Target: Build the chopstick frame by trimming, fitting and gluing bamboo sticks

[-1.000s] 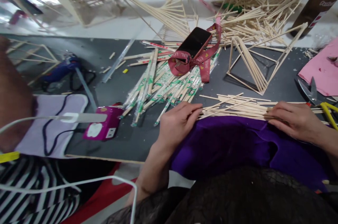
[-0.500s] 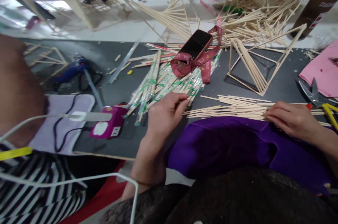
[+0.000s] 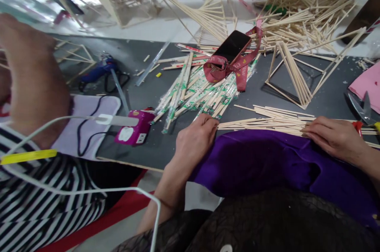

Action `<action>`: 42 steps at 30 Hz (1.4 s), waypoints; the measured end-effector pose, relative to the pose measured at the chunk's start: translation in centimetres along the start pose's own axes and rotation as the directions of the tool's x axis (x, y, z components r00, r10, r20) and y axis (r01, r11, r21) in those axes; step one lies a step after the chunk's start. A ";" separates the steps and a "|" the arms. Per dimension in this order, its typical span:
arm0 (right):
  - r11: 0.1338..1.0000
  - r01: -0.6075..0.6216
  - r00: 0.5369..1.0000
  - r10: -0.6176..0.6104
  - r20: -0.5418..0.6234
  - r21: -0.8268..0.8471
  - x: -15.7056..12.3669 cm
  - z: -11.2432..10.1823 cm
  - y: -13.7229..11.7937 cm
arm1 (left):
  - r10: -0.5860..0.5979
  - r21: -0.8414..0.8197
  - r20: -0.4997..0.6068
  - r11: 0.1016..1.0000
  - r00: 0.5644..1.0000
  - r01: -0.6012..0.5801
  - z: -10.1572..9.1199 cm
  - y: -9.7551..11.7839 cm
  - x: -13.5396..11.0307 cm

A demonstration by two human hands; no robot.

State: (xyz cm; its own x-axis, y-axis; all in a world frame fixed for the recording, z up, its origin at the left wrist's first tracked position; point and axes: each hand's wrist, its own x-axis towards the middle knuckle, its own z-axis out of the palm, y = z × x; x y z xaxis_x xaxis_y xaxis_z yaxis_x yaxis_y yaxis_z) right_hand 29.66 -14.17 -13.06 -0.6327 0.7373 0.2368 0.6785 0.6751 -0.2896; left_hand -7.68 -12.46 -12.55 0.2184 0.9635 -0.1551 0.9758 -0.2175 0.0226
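Note:
A loose bundle of thin wooden chopsticks [image 3: 267, 122] lies sideways at the table's near edge, just beyond purple cloth [image 3: 252, 157] on my lap. My left hand [image 3: 197, 137] is closed at the bundle's left end, fingertips curled against the stick ends. Over the right part of the bundle, my right hand [image 3: 332, 135] has its fingers pressed together around several chopsticks, hiding part of them. Behind my left hand is a pile of chopsticks in clear and green wrappers [image 3: 190, 89]. A phone [image 3: 233, 46] with a pink lanyard [image 3: 215, 69] rests on that pile.
A chopstick frame [image 3: 292, 73] stands behind the bundle, near scissors [image 3: 360, 107] and pink cloth [image 3: 366, 85]. More loose sticks [image 3: 305, 26] are heaped at the back. Left are a purple charger [image 3: 135, 127], a blue glue gun [image 3: 99, 71] and another person's arm [image 3: 38, 81].
My left hand has moved in against the left ends of the chopsticks. My right hand stays on the bundle. The view has shifted left, and the other person's arm has come further in.

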 end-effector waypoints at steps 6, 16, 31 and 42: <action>1.000 0.009 1.000 -0.009 0.005 -0.017 0.1 0.0 -0.1 | -0.068 0.000 0.043 0.998 0.997 0.068 0.5 0.0 -0.4; 1.000 -0.004 1.000 0.004 -0.003 -0.020 -0.2 0.2 -0.1 | -0.042 -0.347 -0.074 0.938 0.996 0.014 -0.6 -2.0 -0.7; 0.999 -0.044 0.999 0.044 -0.011 0.010 0.3 -0.2 -0.8 | 0.105 -0.542 0.006 0.836 0.994 -0.085 -2.9 2.6 2.5; 0.967 0.004 0.952 -0.082 -0.296 -0.255 3.3 -2.8 -2.5 | 0.330 -0.852 0.518 0.118 0.789 0.510 -3.3 6.9 5.0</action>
State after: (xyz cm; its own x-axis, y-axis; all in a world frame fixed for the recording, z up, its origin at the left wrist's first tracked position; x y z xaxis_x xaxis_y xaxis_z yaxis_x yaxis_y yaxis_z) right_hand 26.95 -13.35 -8.97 -0.5474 0.6528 0.5236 0.7484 0.6618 -0.0427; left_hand 0.14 -8.65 -9.94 0.4883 0.6073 -0.6267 0.2363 0.5993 0.7648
